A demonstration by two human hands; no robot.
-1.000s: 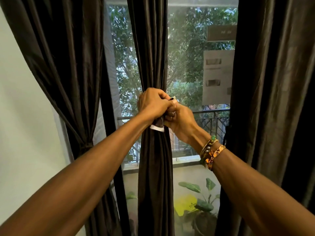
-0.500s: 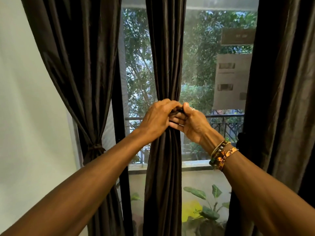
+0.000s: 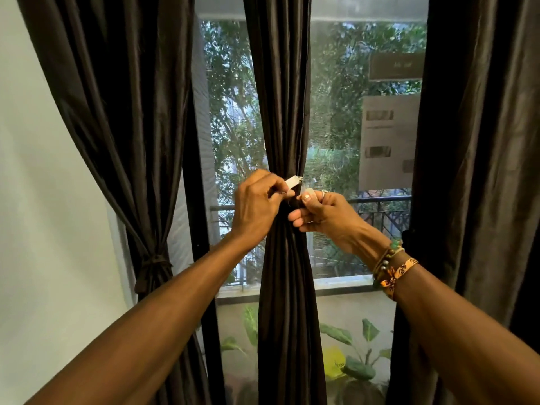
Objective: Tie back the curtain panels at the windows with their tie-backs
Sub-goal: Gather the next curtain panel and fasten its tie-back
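Observation:
A dark brown middle curtain panel (image 3: 287, 287) hangs gathered into a narrow column in front of the window. At its pinched waist my left hand (image 3: 255, 204) pinches a whitish end of the tie-back (image 3: 293, 181), which sticks up to the right of my fingers. My right hand (image 3: 323, 213) pinches the other end just right of the panel, thumb on top. The band around the panel is mostly hidden by my hands. The left curtain panel (image 3: 117, 112) is cinched low by a dark tie-back (image 3: 153, 263). The right curtain panel (image 3: 479, 171) hangs loose.
A pale wall (image 3: 43, 229) stands on the left. Behind the mesh window are a dark frame post (image 3: 201, 229), a balcony railing (image 3: 380, 200), trees and a grey building. Potted leafy plants (image 3: 350, 355) sit below the sill.
My hands have pulled slightly apart at the panel's waist, and the white tie-back end now shows above my left fingers. The camera has shifted, so the window sits further right.

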